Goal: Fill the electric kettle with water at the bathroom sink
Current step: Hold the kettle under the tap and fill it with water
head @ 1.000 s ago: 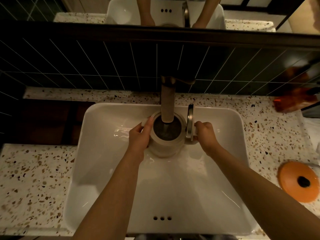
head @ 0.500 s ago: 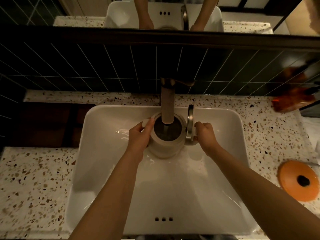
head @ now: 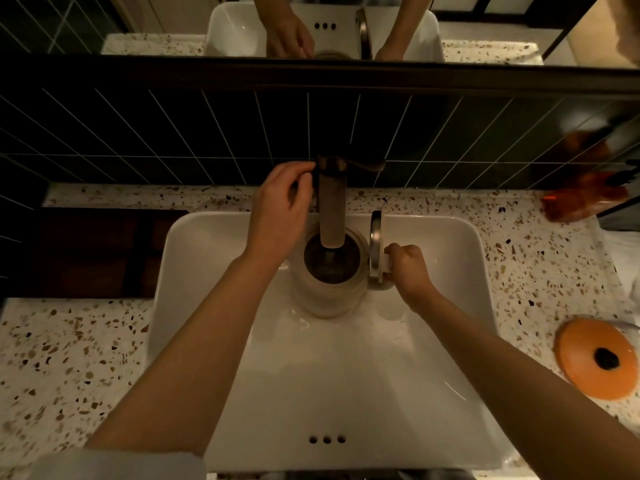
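under the tap [head: 331,216] sits the kettle [head: 329,275], lid flipped open to catch water. right hand [head: 407,268] clamped on its handle to steady it, left hand [head: 280,209] fingers curled at the tap lever, probably to shut it off.

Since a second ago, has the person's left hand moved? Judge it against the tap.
Yes. The left hand has left the kettle side and gone up and back to the tap base by the tiled wall.
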The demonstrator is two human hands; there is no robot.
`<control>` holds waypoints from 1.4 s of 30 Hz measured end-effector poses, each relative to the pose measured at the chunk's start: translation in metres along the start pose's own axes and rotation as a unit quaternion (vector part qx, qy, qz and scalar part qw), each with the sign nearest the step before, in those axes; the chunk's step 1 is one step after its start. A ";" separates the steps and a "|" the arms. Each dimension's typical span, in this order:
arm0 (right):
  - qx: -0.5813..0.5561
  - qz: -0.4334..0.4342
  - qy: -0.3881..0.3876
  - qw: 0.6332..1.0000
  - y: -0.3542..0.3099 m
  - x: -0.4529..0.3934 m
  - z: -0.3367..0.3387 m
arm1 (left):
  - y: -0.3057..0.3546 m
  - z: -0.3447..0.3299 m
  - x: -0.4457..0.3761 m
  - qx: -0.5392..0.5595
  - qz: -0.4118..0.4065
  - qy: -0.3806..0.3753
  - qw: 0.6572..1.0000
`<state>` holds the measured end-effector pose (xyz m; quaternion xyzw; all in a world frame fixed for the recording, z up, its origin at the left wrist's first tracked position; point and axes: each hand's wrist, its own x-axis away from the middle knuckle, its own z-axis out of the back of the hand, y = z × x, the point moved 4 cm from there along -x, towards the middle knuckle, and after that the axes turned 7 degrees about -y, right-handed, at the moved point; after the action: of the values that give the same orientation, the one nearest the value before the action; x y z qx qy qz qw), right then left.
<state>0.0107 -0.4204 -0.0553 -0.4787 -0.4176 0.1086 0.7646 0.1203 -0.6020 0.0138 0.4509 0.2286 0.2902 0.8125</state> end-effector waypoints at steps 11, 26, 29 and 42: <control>0.019 -0.013 0.020 1.000 0.010 -0.007 0.007 | 0.035 -0.031 -0.017 -0.176 -0.181 -0.153 0.955; 0.041 -0.024 0.007 0.999 0.009 -0.007 0.007 | 0.035 -0.034 -0.014 -0.149 -0.159 -0.147 0.965; 0.044 -0.027 0.007 0.999 0.010 -0.007 0.005 | 0.036 -0.035 -0.013 -0.150 -0.156 -0.152 0.964; 0.041 -0.028 0.017 0.999 0.004 -0.003 0.005 | 0.018 -0.027 0.011 -0.047 -0.070 -0.036 0.996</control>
<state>0.0065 -0.4164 -0.0593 -0.4367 -0.4130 0.0958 0.7934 0.1069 -0.5708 0.0147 0.4054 0.2163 0.2271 0.8587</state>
